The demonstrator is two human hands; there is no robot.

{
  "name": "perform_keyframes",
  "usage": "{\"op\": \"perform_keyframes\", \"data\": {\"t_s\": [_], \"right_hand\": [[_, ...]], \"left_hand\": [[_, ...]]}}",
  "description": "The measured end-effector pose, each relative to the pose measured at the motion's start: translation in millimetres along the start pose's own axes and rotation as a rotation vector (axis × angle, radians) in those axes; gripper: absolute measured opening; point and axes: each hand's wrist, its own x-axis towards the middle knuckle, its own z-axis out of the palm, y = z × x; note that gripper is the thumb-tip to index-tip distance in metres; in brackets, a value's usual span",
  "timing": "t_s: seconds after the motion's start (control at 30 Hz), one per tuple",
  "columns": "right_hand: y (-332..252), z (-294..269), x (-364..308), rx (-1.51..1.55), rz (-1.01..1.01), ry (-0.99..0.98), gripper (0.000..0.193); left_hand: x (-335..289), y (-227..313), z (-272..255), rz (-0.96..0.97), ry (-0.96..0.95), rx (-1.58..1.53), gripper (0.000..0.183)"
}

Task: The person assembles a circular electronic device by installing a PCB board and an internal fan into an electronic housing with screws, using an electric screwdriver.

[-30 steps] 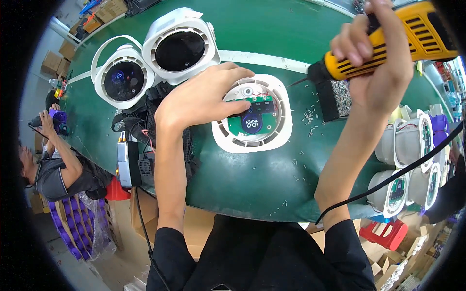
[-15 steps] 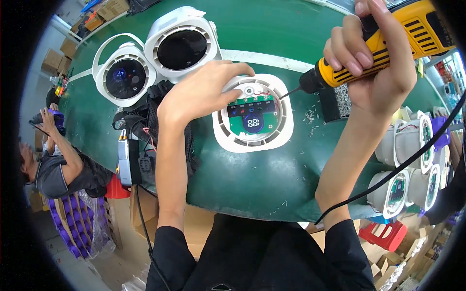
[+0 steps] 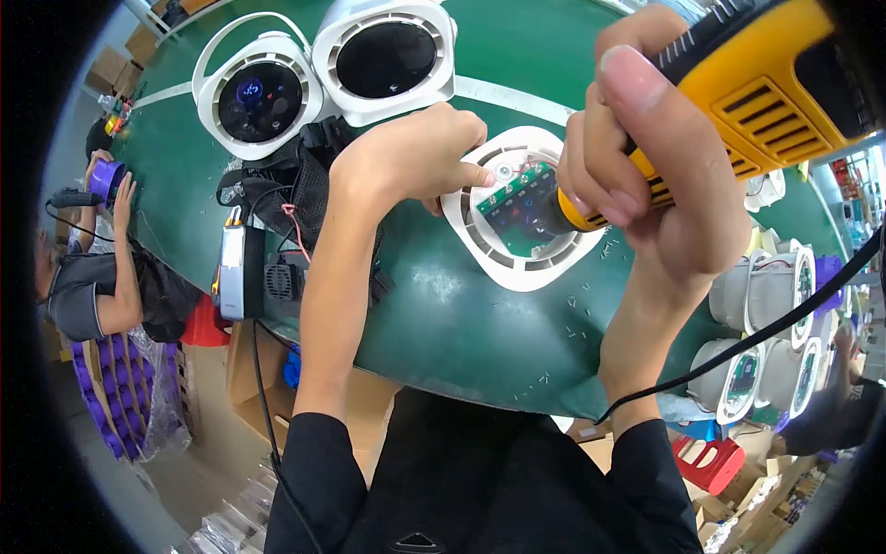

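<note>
My left hand [image 3: 406,157] grips the upper left edge of a round-cornered white plastic housing [image 3: 528,275], its thumb bent over the rim. Set inside that housing is a green circuit board [image 3: 510,220] with a dark panel across it. A yellow and black electric drill [image 3: 775,106] is wrapped in the fingers of my right hand [image 3: 678,175], tilted down toward the board. Its chuck is over the board's right side. The bit's tip is hidden, so I cannot tell whether it touches a screw.
Two white units with black round fronts [image 3: 386,60] stand at the back left, near a dark mesh bag [image 3: 323,175] and a grey box-shaped device [image 3: 242,268]. Loose screws [image 3: 577,314] lie on the green table [image 3: 443,342]. More white housings [image 3: 729,374] are stacked right. Another person [image 3: 92,286] works at far left.
The drill has come down and left, from beside the housing to over its board. The housing is turned and appears farther right. My left hand still holds its edge.
</note>
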Motion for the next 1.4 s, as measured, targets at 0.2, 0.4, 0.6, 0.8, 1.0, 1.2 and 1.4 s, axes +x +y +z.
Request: {"op": "perform_keyframes", "data": {"t_s": [0.2, 0.4, 0.6, 0.8, 1.0, 1.2, 1.4], "right_hand": [[4.6, 5.1, -2.0, 0.252, -0.033, 0.004, 0.017], [-37.1, 6.5, -10.0, -0.079, 0.245, 0.067, 0.015], [-27.1, -11.1, -13.1, -0.1, 0.255, -0.032, 0.014], [-8.5, -15.9, -10.8, 0.138, -0.003, -0.065, 0.016], [-7.3, -16.6, -9.3, 0.131, -0.002, -0.138, 0.018], [0.5, -31.2, -2.7, 0.168, -0.029, -0.315, 0.017], [7.2, -42.8, -4.4, 0.28, 0.0, -0.46, 0.02]], "left_hand": [[6.9, -1.9, 0.8, 0.111, 0.0, 0.085, 0.033], [5.6, 1.5, -3.0, 0.002, -0.084, 0.048, 0.041], [-1.1, 8.5, -8.3, -0.025, -0.051, 0.064, 0.03], [1.0, 9.8, -8.3, -0.039, -0.071, 0.052, 0.031], [-4.4, 14.4, -10.7, -0.051, -0.047, 0.066, 0.033], [0.8, 9.7, -7.4, -0.006, -0.05, 0.084, 0.03], [-1.8, 11.8, -7.5, -0.041, -0.051, 0.118, 0.033]]}}
